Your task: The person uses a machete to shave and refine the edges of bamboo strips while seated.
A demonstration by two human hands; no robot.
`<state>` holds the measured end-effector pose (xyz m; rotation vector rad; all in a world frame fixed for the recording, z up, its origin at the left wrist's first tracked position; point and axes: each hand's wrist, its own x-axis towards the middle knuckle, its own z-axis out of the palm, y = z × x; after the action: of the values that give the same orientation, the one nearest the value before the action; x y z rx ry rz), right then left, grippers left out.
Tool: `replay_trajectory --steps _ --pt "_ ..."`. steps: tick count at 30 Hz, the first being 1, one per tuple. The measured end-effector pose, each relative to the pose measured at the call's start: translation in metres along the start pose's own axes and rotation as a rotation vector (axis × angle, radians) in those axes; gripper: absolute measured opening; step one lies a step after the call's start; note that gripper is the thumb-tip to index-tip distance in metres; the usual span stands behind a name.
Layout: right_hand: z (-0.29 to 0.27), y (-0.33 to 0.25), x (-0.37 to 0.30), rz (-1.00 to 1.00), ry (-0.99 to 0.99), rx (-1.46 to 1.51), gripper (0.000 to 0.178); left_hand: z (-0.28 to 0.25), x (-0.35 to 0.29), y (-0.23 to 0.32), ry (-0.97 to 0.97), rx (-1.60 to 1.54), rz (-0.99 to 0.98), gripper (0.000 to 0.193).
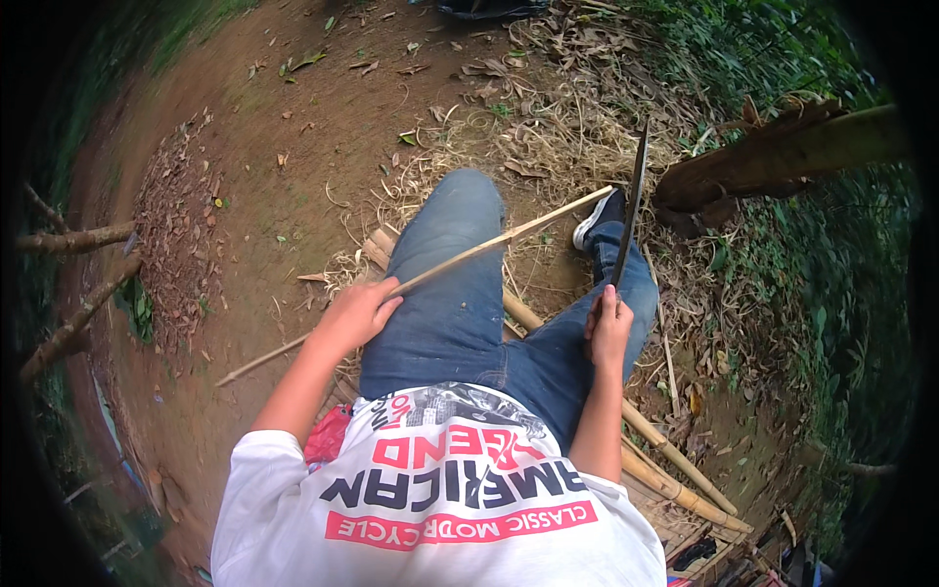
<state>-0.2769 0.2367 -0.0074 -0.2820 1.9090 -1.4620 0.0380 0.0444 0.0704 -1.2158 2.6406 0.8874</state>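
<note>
My left hand is closed around a long, thin bamboo strip above my left thigh. One end of the strip slants up to the right, and the other runs past my wrist toward the ground at left. In my right hand, over my right thigh, is the handle of a machete. Its dark, narrow blade points away from me, nearly upright in the view. The strip's far end lies just left of the blade, with a small gap between them in the picture.
Curly bamboo shavings and dry leaves cover the ground ahead. At right, a thick plant trunk leans in. Bamboo poles lie beside and under me. Something red is by my left hip. Cut branches jut in at left.
</note>
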Motion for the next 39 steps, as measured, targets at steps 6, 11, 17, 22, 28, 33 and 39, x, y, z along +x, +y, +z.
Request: replay_trajectory --steps 6,11,17,22,28,33,39 --pt "-0.003 0.000 -0.005 -0.003 -0.002 0.087 0.046 -0.004 0.010 0.015 -0.099 0.113 -0.113 0.036" --pt "0.003 0.003 -0.006 -0.024 -0.060 -0.016 0.048 -0.001 0.008 0.015 -0.105 0.077 -0.168 0.044" --pt "0.026 0.007 -0.003 -0.118 -0.167 -0.261 0.051 0.006 0.007 0.009 -0.069 -0.014 -0.211 0.053" --pt "0.060 -0.016 -0.011 -0.155 -0.320 -0.521 0.051 0.013 0.011 0.005 -0.023 0.042 -0.171 0.055" --pt "0.078 -0.026 -0.013 -0.253 -0.432 -0.800 0.059 0.025 0.011 0.000 0.048 0.030 -0.189 0.054" --pt "0.097 -0.035 -0.010 -0.253 -0.482 -0.812 0.060 0.032 0.016 0.001 0.080 -0.017 -0.215 0.055" --pt "0.129 -0.023 -0.016 -0.558 -0.537 -0.984 0.064 0.033 0.019 0.003 0.085 -0.030 -0.270 0.052"
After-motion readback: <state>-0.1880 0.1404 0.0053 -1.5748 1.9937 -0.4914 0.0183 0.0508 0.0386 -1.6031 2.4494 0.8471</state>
